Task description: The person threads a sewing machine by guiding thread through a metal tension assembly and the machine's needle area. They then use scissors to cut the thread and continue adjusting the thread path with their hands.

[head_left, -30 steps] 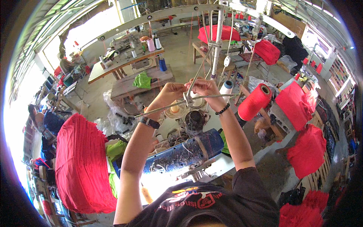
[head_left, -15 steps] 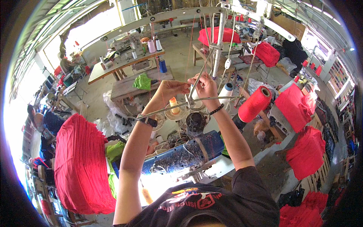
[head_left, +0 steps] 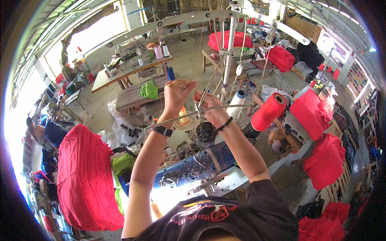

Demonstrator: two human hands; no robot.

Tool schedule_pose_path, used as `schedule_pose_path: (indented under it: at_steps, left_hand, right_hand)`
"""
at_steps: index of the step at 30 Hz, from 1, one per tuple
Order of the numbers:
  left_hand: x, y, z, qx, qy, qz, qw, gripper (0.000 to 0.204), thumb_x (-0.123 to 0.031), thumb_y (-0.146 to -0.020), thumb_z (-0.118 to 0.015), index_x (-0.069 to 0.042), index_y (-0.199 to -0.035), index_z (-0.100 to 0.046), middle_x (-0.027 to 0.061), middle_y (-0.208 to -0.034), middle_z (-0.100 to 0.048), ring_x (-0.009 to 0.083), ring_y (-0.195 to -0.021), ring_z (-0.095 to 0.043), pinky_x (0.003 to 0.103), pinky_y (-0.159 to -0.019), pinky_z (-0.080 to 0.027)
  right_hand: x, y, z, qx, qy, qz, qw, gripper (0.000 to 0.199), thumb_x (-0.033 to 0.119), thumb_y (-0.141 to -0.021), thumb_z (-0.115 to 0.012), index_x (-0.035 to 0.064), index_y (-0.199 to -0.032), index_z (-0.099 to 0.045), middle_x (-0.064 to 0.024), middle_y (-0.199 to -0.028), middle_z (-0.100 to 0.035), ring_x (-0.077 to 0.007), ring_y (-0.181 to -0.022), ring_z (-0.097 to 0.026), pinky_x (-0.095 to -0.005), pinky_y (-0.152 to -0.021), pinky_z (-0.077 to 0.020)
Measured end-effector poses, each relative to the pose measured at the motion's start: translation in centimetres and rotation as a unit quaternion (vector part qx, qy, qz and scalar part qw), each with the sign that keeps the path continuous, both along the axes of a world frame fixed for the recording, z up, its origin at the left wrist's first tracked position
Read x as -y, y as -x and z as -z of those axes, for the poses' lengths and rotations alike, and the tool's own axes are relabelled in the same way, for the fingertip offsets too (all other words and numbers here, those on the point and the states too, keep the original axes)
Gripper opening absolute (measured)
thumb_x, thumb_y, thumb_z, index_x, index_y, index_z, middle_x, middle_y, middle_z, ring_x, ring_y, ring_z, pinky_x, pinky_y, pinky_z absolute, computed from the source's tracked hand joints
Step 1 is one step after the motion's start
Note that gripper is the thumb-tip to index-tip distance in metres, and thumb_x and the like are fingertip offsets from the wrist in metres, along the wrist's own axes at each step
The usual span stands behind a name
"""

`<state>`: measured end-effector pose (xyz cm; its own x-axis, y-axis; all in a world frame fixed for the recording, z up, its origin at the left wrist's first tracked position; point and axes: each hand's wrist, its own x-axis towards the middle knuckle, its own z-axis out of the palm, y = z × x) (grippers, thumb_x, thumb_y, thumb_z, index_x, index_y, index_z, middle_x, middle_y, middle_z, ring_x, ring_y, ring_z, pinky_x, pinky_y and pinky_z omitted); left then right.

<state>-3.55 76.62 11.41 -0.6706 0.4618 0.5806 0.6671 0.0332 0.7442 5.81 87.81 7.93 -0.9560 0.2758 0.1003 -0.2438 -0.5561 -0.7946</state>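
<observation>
My left hand (head_left: 178, 95) is raised above the sewing machine, its thumb and fingertips pinched together. Anything between them is too fine to make out. Lower and to the right, my right hand (head_left: 212, 107) is closed with curled fingers, close behind the crossing thin metal rods (head_left: 225, 107) of the thread stand. Its fingertips are partly hidden by a rod. Below the hands lies a dusty blue machine body (head_left: 189, 168). A pale yellow-orange thread cone (head_left: 184, 116) stands between my wrists. Right of my right hand are a white cone (head_left: 236, 105) and a big red thread cone (head_left: 268, 114).
An upright metal pole (head_left: 229, 56) rises beyond my hands, with cords hanging beside it. Stacked red fabric (head_left: 86, 176) sits at the left, and more red fabric (head_left: 311, 114) at the right. A wooden bench (head_left: 132, 101) with green cloth (head_left: 149, 89) stands ahead.
My hands have moved apart: the left stays raised with its pinch, while the right has dropped lower toward the crossing of the rods. The view has shifted slightly.
</observation>
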Motion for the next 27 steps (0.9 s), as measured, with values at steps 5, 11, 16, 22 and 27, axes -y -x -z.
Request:
schedule_pose_path:
  at_steps: [5,11,16,22,27]
  left_hand:
    - [-0.1,-0.8,-0.6,-0.056,0.001,0.016,0.998,0.014,-0.013,-0.080,-0.070,-0.006,-0.091,-0.073,0.0038,-0.078,-0.070,0.0068,-0.068,-0.062,0.025,-0.072,-0.049]
    - [0.1,-0.4,1.1,0.039,-0.129,0.042,0.990,0.016,-0.012,-0.079,-0.070,-0.008,-0.094,-0.073,0.0092,-0.103,-0.067,0.0129,-0.091,-0.062,0.029,-0.085,-0.047]
    - [-1.0,-0.3,3.8,0.243,-0.329,0.076,0.909,0.023,-0.009,-0.081,-0.071,0.004,-0.101,-0.068,0.0093,-0.111,-0.063,0.0140,-0.100,-0.059,0.024,-0.086,-0.046]
    - [-2.1,-1.2,4.5,0.435,-0.422,0.154,0.780,0.035,-0.013,-0.085,-0.068,0.003,-0.114,-0.060,0.0068,-0.107,-0.065,0.0123,-0.092,-0.061,0.021,-0.083,-0.049]
    - [-2.1,-0.8,4.8,0.446,-0.424,0.201,0.762,0.029,-0.013,-0.088,-0.063,0.002,-0.114,-0.061,0.0051,-0.105,-0.065,0.0106,-0.090,-0.061,0.021,-0.081,-0.049]
  right_hand:
    - [-1.0,3.4,2.8,-0.061,0.109,-0.135,0.983,0.018,0.024,-0.090,-0.062,0.0060,-0.090,-0.061,-0.0001,-0.078,-0.061,-0.0103,-0.066,-0.057,-0.0219,-0.061,-0.0456]
    - [-0.6,5.7,1.4,-0.115,0.031,-0.069,0.991,0.017,0.025,-0.091,-0.060,0.0077,-0.094,-0.059,0.0026,-0.077,-0.059,-0.0061,-0.064,-0.053,-0.0189,-0.057,-0.0434]
    - [0.8,5.9,-0.2,-0.052,-0.032,0.029,0.998,0.020,0.024,-0.090,-0.062,0.0043,-0.086,-0.063,0.0040,-0.072,-0.057,-0.0032,-0.062,-0.050,-0.0189,-0.055,-0.0408]
    - [1.2,6.4,-0.2,-0.040,-0.069,0.147,0.986,0.015,0.019,-0.087,-0.067,0.0050,-0.081,-0.067,0.0042,-0.065,-0.056,-0.0037,-0.058,-0.045,-0.0189,-0.054,-0.0348]
    - [1.2,6.1,0.0,-0.033,-0.101,0.180,0.978,0.017,0.021,-0.085,-0.069,0.0042,-0.087,-0.069,0.0052,-0.065,-0.055,-0.0031,-0.058,-0.045,-0.0187,-0.054,-0.0352]
